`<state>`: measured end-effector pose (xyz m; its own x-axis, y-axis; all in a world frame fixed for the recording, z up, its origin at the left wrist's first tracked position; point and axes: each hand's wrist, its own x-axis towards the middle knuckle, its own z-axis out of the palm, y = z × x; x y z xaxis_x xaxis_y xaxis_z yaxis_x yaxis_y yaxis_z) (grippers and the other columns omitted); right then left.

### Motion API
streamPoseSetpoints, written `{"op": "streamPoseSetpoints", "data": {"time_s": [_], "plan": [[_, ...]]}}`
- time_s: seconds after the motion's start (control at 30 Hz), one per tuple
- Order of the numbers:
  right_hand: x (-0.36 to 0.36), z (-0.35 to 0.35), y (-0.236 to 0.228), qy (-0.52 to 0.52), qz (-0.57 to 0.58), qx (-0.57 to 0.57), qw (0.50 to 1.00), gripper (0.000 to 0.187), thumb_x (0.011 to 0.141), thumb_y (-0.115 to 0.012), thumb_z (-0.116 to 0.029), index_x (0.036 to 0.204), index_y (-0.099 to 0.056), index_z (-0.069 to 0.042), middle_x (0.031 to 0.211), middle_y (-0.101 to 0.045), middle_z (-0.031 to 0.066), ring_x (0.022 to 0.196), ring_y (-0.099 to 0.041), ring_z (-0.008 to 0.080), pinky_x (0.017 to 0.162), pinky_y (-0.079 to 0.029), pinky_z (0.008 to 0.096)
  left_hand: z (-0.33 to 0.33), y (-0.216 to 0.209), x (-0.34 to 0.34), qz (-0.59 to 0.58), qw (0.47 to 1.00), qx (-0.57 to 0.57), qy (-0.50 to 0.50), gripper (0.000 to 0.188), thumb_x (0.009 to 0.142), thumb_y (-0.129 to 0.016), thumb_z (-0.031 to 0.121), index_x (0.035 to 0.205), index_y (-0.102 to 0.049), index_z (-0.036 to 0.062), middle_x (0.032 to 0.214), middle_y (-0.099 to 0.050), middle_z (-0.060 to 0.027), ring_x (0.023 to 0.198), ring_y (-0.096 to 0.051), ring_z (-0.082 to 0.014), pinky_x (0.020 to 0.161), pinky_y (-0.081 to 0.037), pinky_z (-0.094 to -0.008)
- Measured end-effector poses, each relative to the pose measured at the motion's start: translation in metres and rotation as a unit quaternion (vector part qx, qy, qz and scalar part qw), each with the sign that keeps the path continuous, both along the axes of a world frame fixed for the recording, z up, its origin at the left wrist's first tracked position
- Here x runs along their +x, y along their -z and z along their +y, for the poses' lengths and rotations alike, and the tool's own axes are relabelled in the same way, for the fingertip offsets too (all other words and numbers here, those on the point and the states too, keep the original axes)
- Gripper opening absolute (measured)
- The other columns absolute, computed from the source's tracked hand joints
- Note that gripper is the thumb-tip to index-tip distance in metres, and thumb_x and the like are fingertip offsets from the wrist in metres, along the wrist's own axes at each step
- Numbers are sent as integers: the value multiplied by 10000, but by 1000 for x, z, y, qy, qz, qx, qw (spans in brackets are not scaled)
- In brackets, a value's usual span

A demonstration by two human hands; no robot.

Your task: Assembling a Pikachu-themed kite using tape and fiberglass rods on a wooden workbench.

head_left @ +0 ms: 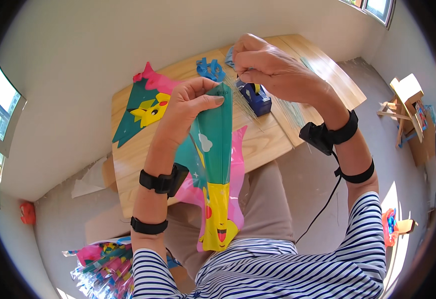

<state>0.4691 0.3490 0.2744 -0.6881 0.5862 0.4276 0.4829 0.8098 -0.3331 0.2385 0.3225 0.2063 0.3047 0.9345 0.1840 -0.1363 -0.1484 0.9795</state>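
Observation:
My left hand pinches the pointed upper end of a folded printed plastic sheet between thumb and fingers. The sheet is teal on top, with a yellow cartoon figure and pink edges lower down, and hangs toward my lap. Above the far part of the table is my right hand, its fingers bent and pressed together. Whatever it may hold is too small or hidden to make out. Just below that hand stands a dark blue tape dispenser, partly covered by it.
On the wooden table lie another printed sheet, blue bands, a light blue item and thin rods. A bundle of colourful plastic sheets sits at lower left. A small wooden stool stands at right.

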Motion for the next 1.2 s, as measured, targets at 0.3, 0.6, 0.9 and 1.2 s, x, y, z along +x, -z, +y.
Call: {"op": "streamPoseSetpoints", "data": {"time_s": [0.3, 0.6, 0.9, 1.2], "plan": [[-2, -3, -8, -67, -93, 126, 985, 108, 849, -575, 54, 796, -533, -30, 1046, -480, 82, 1083, -502, 267, 892, -423, 404, -11, -1, 26, 7, 999, 20, 32, 148, 849, -708, 69, 992, -681, 39, 882, -683, 7, 795, -618, -51, 734, -478, -208], [2, -5, -12, -55, -153, 140, 977, 83, 799, -601, 66, 764, -554, 7, 1005, -497, 99, 1065, -503, 279, 887, -441, 378, -16, -4, 36, 20, 999, 27, 29, 142, 848, -715, 80, 984, -684, 54, 872, -685, 11, 802, -622, -54, 743, -469, -209], [3, -8, -19, -69, -171, 153, 971, 176, 754, -529, 57, 805, -698, 54, 987, -563, 167, 1022, -562, 330, 856, -494, 387, -17, -4, 43, 25, 999, 36, 26, 142, 853, -715, 87, 990, -690, 57, 883, -689, 12, 809, -620, -63, 768, -463, -223], [0, -7, -20, -65, -183, 149, 970, 173, 744, -551, 60, 811, -711, 51, 985, -581, 168, 1028, -570, 330, 856, -495, 392, -18, -4, 45, 20, 998, 51, 18, 124, 862, -707, 77, 975, -685, 31, 860, -685, 2, 785, -625, -68, 722, -491, -226]]}}
